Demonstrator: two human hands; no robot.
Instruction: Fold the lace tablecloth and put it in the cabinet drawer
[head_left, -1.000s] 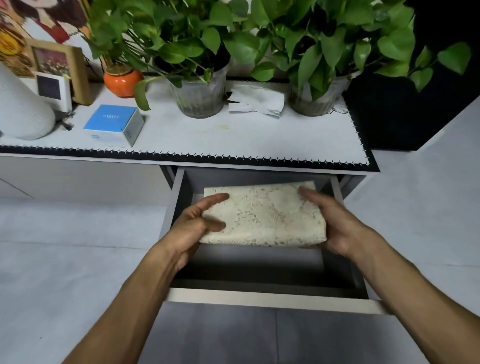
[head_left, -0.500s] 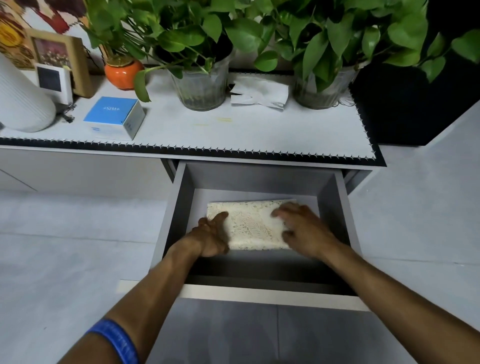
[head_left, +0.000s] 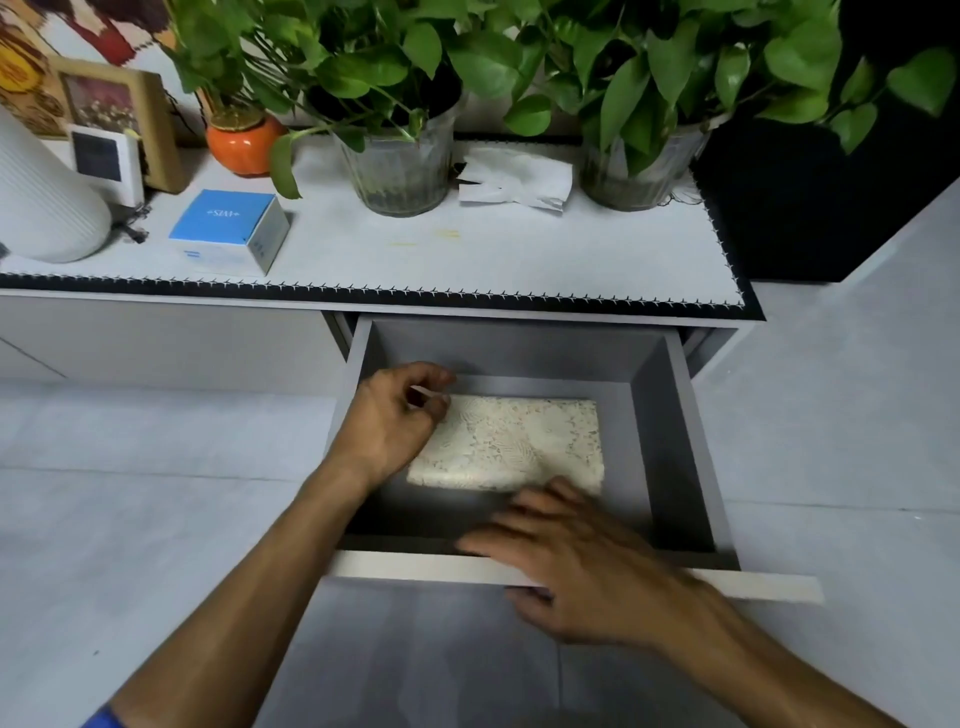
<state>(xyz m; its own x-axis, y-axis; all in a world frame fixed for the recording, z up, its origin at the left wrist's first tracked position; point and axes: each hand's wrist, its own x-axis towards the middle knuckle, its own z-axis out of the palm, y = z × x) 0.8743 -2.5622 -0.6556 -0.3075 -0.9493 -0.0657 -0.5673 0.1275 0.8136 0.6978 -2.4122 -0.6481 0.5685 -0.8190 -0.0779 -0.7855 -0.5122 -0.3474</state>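
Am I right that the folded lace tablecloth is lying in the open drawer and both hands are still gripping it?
Not quite. The head view shows the folded lace tablecloth lying in the open drawer, but neither hand grips it: the left hand hangs loosely curled over its left end, and the right hand is open above the drawer's front edge.

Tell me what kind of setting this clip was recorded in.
Probably a home room, perhaps a living area: a low cabinet with an open drawer, potted plants and a framed picture on top, tiled floor.
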